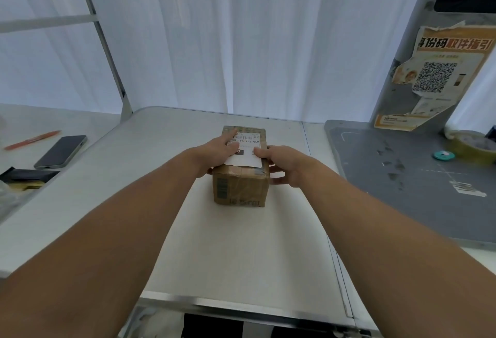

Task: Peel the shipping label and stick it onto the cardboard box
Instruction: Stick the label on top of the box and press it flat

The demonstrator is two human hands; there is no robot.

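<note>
A small taped cardboard box (240,187) stands on the white table (241,243) in the middle of the head view. A white shipping label (248,149) with a barcode lies flat on the box's top. My left hand (217,151) rests flat on the label's left part, fingers spread and pointing away from me. My right hand (281,163) wraps the box's right side, its thumb pressing on the label's right edge. The left part of the label is hidden under my fingers.
A phone (61,151) and an orange pen (32,140) lie on the table to the far left, beside a black item (24,176). To the right is a grey mat (402,176) with a tape roll (472,147) and a small teal disc (444,155).
</note>
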